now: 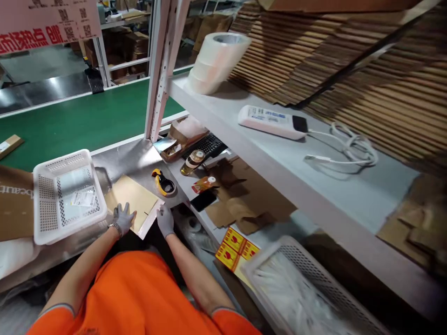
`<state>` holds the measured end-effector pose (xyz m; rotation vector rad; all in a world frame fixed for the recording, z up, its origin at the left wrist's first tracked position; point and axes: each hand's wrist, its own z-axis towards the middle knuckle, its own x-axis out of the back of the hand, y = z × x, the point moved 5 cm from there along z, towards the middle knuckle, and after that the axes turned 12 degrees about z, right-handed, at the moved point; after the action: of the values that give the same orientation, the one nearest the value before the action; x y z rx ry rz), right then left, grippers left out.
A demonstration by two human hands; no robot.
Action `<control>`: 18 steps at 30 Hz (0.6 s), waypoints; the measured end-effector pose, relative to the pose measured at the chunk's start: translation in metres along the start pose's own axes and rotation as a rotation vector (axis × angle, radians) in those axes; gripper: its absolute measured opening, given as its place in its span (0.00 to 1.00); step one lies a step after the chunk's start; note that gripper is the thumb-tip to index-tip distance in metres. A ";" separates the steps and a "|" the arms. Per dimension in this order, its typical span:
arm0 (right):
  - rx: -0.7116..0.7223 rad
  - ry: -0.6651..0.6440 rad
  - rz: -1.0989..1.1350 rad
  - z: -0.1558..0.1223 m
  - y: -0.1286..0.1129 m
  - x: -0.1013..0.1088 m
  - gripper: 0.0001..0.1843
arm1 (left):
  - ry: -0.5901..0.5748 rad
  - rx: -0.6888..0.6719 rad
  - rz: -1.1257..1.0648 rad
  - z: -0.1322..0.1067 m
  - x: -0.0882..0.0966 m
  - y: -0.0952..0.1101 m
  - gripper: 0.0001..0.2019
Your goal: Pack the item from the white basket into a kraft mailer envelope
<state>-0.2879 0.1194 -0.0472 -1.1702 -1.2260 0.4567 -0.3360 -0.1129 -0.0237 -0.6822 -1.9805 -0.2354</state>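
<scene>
A tan padded envelope [136, 197] lies on the metal bench top, with a pale flap strip [149, 220] along its near right edge. My left hand [122, 218], in a grey glove, rests on the envelope's near left part with the fingers spread. At the right end of the flap, my right hand [165, 221], also gloved, has its fingers closed on the corner. A yellow and black tape dispenser [163, 182] sits just beyond the envelope. To the left stands a white perforated basket [70, 195] with a labelled clear packet [84, 198] in it.
A green conveyor belt [115, 109] runs behind the bench. The right shelf [275, 153] carries tape rolls [216, 63], a white handheld device [272, 122] and stacked cardboard [331, 79]. Below are a bottle [193, 162], a black phone [203, 200] and another white basket [296, 284].
</scene>
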 end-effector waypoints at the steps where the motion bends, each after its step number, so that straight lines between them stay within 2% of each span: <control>1: -0.036 0.025 -0.025 0.005 0.007 0.008 0.20 | 0.005 0.007 0.015 0.001 -0.001 0.001 0.32; 4: -0.076 0.028 -0.080 0.025 0.016 0.024 0.23 | 0.001 0.022 0.052 0.004 0.001 0.005 0.34; 8: -0.017 -0.019 -0.065 0.051 0.011 0.032 0.11 | -0.087 0.053 0.071 0.008 0.008 0.007 0.35; 10: 0.021 -0.038 -0.051 0.056 0.008 0.033 0.11 | -0.112 0.065 0.059 0.009 0.010 0.007 0.34; 13: 0.089 -0.043 -0.001 0.052 0.007 0.035 0.12 | -0.117 0.063 0.044 0.012 0.007 0.006 0.34; 15: 0.126 0.001 0.066 0.041 0.010 0.043 0.13 | -0.119 0.067 0.039 0.013 0.004 0.004 0.35; 18: 0.101 0.134 0.121 0.013 0.030 0.079 0.14 | -0.126 0.098 0.049 0.015 0.001 0.002 0.36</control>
<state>-0.2640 0.2009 -0.0362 -1.1738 -1.0095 0.5161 -0.3465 -0.1043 -0.0305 -0.6960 -2.0773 -0.0668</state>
